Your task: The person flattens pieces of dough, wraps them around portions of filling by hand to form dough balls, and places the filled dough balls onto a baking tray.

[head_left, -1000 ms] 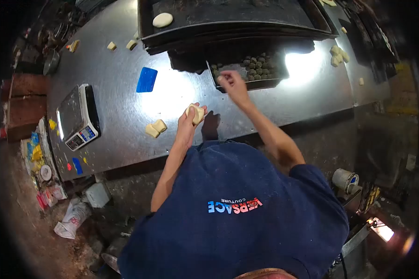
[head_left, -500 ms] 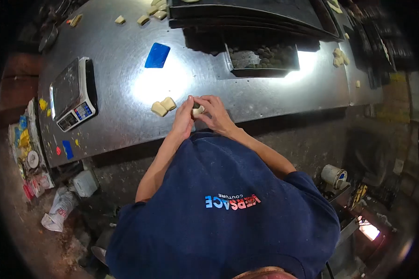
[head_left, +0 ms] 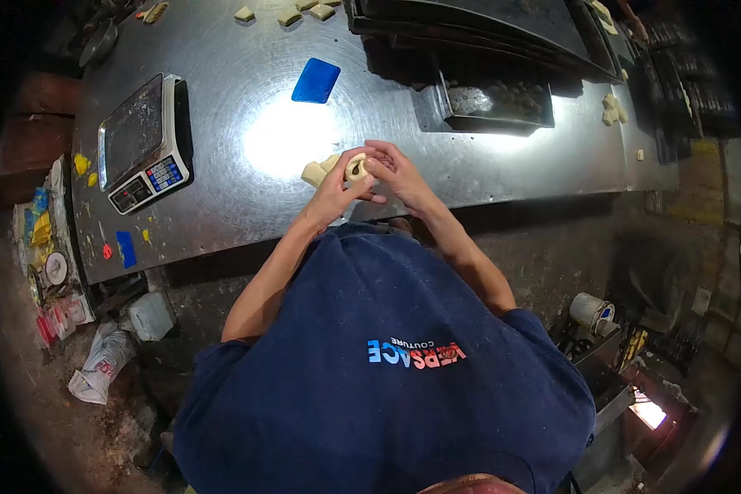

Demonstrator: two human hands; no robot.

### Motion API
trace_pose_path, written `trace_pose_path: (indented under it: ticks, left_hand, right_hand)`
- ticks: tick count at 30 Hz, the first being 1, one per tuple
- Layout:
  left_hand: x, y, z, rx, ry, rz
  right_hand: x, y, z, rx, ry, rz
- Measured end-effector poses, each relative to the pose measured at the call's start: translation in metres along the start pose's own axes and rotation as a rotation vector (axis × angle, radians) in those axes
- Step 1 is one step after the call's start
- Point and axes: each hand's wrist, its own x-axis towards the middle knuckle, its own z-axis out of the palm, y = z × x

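Observation:
Between my two hands, just above the near edge of the metal table, is a pale piece of dough [head_left: 355,167] wrapped around a dark filling, with an opening showing at its top. My left hand [head_left: 334,191] curls around it from the left side. From the right, my right hand [head_left: 402,179] presses its thumb and fingers against the same dough. Another pale dough piece [head_left: 314,173] lies on the table just left of my hands, partly covered by them. A rectangular metal tin [head_left: 502,127] beyond my hands holds several dark round balls.
A digital scale [head_left: 144,146] stands on the left of the metal table [head_left: 247,218]. A blue scraper [head_left: 315,81] lies farther back, and another blue piece [head_left: 126,249] is near the left edge. Stacked dark trays [head_left: 486,25] fill the back right. Several dough pieces [head_left: 289,16] lie at the back.
The dough in my hands has turned so its opening faces up, and my fingers have spread around it. The view has shifted, so table items appear farther right and higher.

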Motion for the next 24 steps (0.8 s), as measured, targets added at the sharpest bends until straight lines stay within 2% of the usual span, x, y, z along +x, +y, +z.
trace_pose_path:
  ticks: [2,5,9,11,14,17,19,21,23,24]
  left_hand:
    - [0.000,-0.007,-0.014,0.047,-0.099,0.070]
    - [-0.006,0.012,-0.021,0.154,-0.105,0.017]
    - [0.003,0.021,-0.016,0.091,0.015,0.056]
    - [0.010,0.018,-0.014,0.091,0.108,0.093]
    - [0.018,0.010,-0.020,0.069,0.132,0.041]
    - [0.029,-0.005,-0.029,-0.010,0.039,0.114]
    - [0.027,-0.004,-0.020,-0.058,0.111,0.204]
    - [0.022,0.004,-0.024,-0.019,0.161,0.287]
    - [0.017,0.015,-0.031,0.100,0.180,0.363]
    - [0.017,0.020,-0.032,0.028,0.191,0.380]
  right_hand:
    - [0.004,0.007,-0.004,-0.032,-0.138,0.027]
    - [-0.007,-0.015,0.014,0.015,-0.093,0.027]
    - [-0.007,-0.020,0.032,0.159,0.080,-0.136]
    - [-0.006,-0.030,0.038,0.124,0.193,-0.184]
    - [0.005,-0.031,0.028,-0.080,0.231,-0.448]
    - [0.002,-0.056,0.035,-0.113,0.198,-0.387]
    - [0.000,-0.065,0.046,-0.132,0.232,-0.342]
    - [0.007,-0.062,0.051,-0.225,0.280,-0.364]
    - [0.011,-0.060,0.055,-0.360,0.234,-0.469]
    - [0.010,-0.064,0.060,-0.390,0.198,-0.499]
